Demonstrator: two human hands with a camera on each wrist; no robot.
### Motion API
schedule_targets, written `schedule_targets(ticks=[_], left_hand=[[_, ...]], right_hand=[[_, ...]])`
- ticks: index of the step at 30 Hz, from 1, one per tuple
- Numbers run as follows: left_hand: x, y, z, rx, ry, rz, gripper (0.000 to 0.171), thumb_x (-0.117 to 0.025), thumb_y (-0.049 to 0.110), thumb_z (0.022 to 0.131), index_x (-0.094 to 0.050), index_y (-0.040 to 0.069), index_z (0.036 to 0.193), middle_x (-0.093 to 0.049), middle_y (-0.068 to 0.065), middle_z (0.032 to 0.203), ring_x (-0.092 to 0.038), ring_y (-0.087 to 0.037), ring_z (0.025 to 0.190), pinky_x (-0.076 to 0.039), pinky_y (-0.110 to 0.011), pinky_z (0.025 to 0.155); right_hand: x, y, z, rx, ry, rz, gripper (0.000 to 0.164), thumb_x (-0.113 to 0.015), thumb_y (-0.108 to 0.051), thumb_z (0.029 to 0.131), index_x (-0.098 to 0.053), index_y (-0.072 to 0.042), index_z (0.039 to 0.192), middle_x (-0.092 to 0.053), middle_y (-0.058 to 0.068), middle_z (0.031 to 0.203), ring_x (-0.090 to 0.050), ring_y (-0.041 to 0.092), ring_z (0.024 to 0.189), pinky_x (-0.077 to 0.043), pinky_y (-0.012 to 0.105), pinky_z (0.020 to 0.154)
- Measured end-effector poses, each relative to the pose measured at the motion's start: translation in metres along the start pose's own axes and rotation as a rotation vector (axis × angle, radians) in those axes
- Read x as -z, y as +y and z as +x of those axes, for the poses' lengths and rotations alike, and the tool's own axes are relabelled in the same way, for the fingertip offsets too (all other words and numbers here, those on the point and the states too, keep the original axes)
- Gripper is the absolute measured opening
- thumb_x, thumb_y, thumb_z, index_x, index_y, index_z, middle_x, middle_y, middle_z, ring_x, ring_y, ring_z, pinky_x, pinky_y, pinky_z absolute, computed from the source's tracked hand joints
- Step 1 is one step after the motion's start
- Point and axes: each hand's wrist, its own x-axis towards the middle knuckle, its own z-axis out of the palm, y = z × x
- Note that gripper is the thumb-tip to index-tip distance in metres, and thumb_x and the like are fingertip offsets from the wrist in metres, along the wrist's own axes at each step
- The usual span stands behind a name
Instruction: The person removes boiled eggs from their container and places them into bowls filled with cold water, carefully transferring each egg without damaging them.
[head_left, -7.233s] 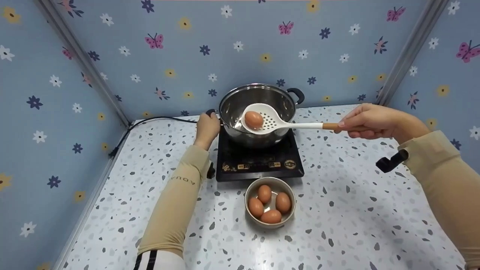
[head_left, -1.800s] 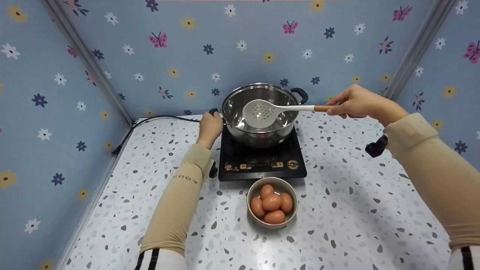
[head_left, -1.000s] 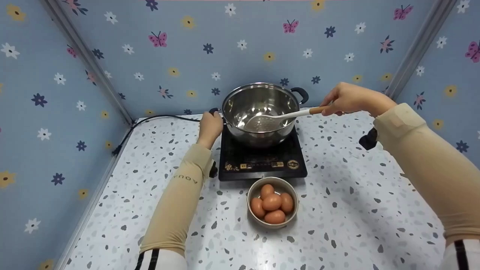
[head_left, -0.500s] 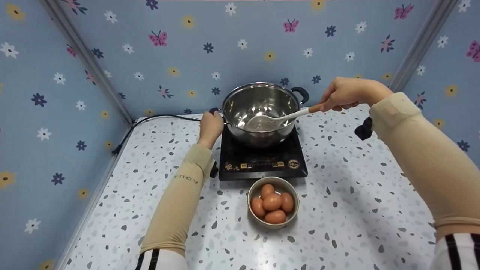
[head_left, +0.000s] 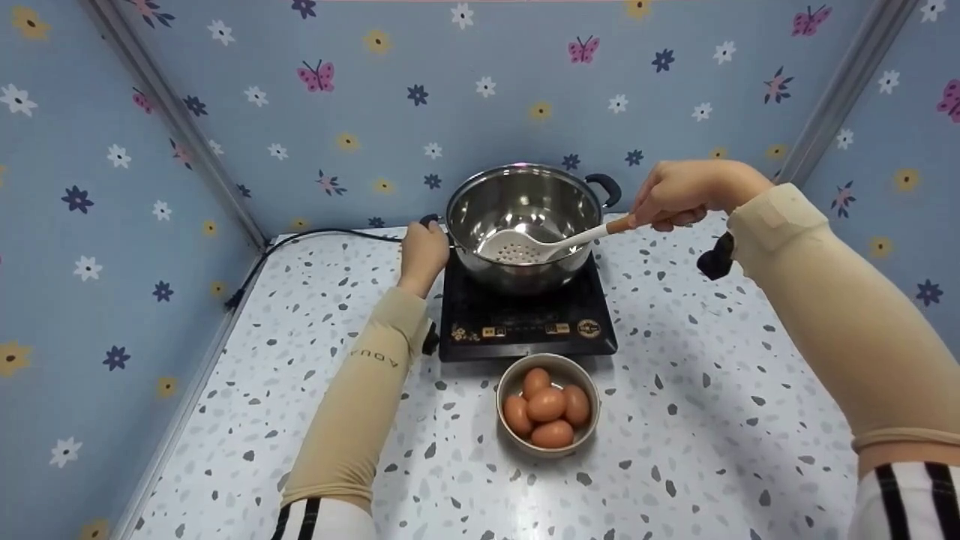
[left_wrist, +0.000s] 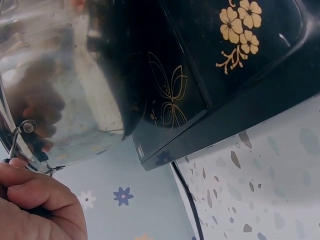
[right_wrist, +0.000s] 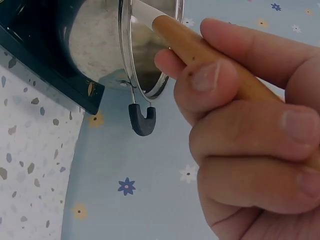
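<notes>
My right hand grips the wooden handle of a white slotted spoon, fingers wrapped round it. The perforated head is bare and sits inside the steel pot, close to the near wall, the spoon's neck crossing the rim at right. At the pot's left side, my left hand holds the black side handle, mostly hidden beneath the fingers; the left wrist view shows this hand curled at the handle's metal bracket. Several brown eggs lie in a bowl before the cooker.
Under the pot is a black induction cooker, its cord running left to the wall. The pot's other handle juts out at the back right. Flowered panels enclose the speckled table at the back and both sides.
The egg carried on the slotted spoon earlier now lies in the bowl. The spoon has dipped into the pot, then shifted slightly left with the right hand. The left hand keeps its hold.
</notes>
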Motion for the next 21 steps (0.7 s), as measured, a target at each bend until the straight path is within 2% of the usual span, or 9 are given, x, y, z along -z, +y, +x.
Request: schedule_targets(ticks=[8,17,21], left_hand=[[-0.001,0.001,-0.001,0.011,0.005,-0.001,0.052,-0.033,0.029,0.119,-0.05,-0.013,0.145,-0.063,-0.034,0.136,-0.063,-0.048,0.131,-0.049,-0.058,0.111],[-0.002,0.002,0.001,0.004,0.038,0.015,0.052,-0.035,0.027,0.118,-0.054,-0.015,0.141,-0.063,-0.035,0.137,-0.062,-0.049,0.133,-0.048,-0.058,0.113],[-0.002,0.0,0.002,0.001,0.046,0.015,0.05,-0.036,0.027,0.117,-0.057,-0.014,0.137,-0.065,-0.035,0.135,-0.063,-0.049,0.132,-0.049,-0.058,0.112]], right_hand=[[-0.006,0.012,0.007,-0.019,-0.041,0.145,0.025,-0.065,-0.026,0.11,-0.081,-0.008,0.118,-0.061,-0.002,0.066,-0.035,0.007,0.046,-0.032,0.023,0.046],[-0.019,0.027,0.013,-0.018,-0.06,0.304,0.041,-0.062,-0.031,0.112,-0.07,-0.001,0.139,-0.061,-0.005,0.068,-0.034,0.005,0.045,-0.03,0.021,0.045],[-0.024,0.033,0.014,-0.021,-0.04,0.374,0.04,-0.062,-0.031,0.112,-0.071,-0.002,0.137,-0.062,-0.005,0.068,-0.035,0.005,0.045,-0.031,0.02,0.045]])
